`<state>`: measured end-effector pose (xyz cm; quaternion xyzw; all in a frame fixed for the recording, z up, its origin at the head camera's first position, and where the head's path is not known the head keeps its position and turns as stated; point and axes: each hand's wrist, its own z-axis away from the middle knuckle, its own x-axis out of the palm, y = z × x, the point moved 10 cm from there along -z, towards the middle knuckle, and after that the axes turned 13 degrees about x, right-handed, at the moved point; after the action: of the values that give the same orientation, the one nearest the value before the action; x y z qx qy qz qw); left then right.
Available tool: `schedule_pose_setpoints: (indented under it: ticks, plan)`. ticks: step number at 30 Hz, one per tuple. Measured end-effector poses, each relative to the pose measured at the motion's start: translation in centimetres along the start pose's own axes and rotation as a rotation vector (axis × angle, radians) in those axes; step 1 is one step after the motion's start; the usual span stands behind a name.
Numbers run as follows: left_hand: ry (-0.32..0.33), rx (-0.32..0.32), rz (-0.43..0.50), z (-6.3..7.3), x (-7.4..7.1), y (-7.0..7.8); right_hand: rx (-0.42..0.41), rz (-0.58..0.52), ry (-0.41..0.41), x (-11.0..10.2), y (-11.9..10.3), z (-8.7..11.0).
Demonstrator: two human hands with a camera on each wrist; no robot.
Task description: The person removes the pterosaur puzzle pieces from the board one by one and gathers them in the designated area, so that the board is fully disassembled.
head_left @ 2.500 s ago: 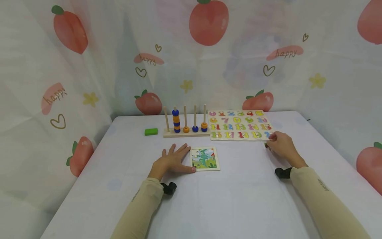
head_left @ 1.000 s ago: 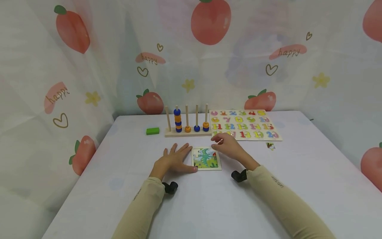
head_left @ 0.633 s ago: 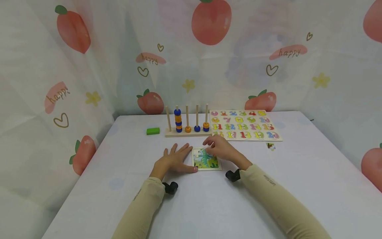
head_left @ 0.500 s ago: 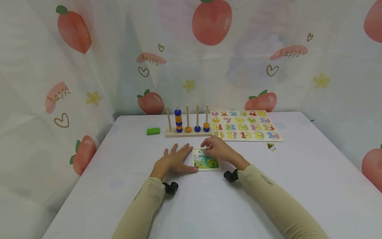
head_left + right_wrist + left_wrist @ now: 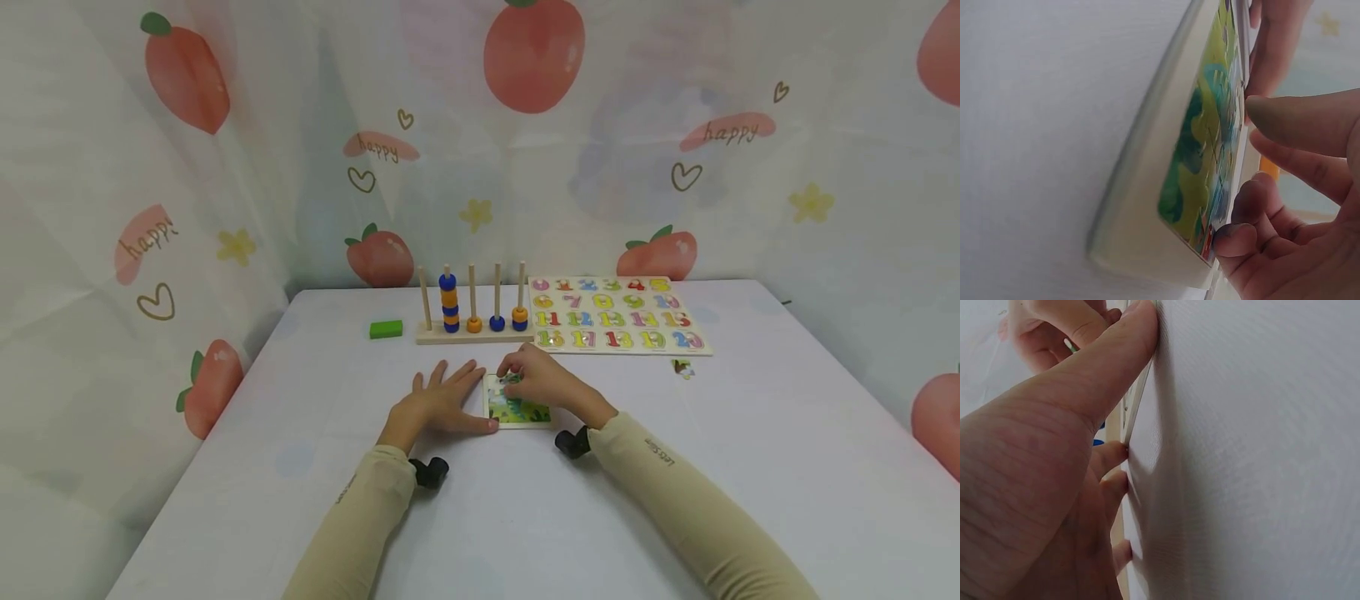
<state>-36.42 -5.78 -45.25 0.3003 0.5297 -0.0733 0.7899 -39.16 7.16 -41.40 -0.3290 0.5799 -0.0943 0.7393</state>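
Observation:
A small framed dinosaur jigsaw puzzle (image 5: 525, 412) lies in the middle of the table. My left hand (image 5: 431, 408) lies flat at its left side with fingers spread. The thumb and index fingertip steady the frame's left edge, as the left wrist view shows from the thumb (image 5: 1129, 337) side. Over the puzzle's upper left part is my right hand (image 5: 551, 383), its thumb and index finger pinched at the surface on a puzzle piece mostly hidden by them. In the right wrist view the thumb (image 5: 1297, 122) points at the puzzle face while the other fingers curl close to its edge.
One loose puzzle piece (image 5: 683, 368) lies to the right, below the number board (image 5: 667, 350). Behind the puzzle stands a wooden peg stand (image 5: 472, 337) with blue and orange beads. A green block (image 5: 386, 329) sits left of it. Patterned cloth walls (image 5: 525, 183) border the table.
My right hand has moved left from the loose piece near the number board to over the puzzle, and that piece is now uncovered. My left hand has stayed at the puzzle's left edge.

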Motion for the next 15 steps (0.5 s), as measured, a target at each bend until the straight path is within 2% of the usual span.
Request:
schedule_pose_setpoints:
  ticks: [7,15]
  plan:
    - [-0.005,0.002,0.01,0.05,0.11,0.03,0.027,0.037,-0.002,0.13,0.04,-0.04]
    - [-0.031,-0.024,0.001,-0.88,0.8,-0.91,0.035,0.054,-0.028,0.33,0.01,-0.31]
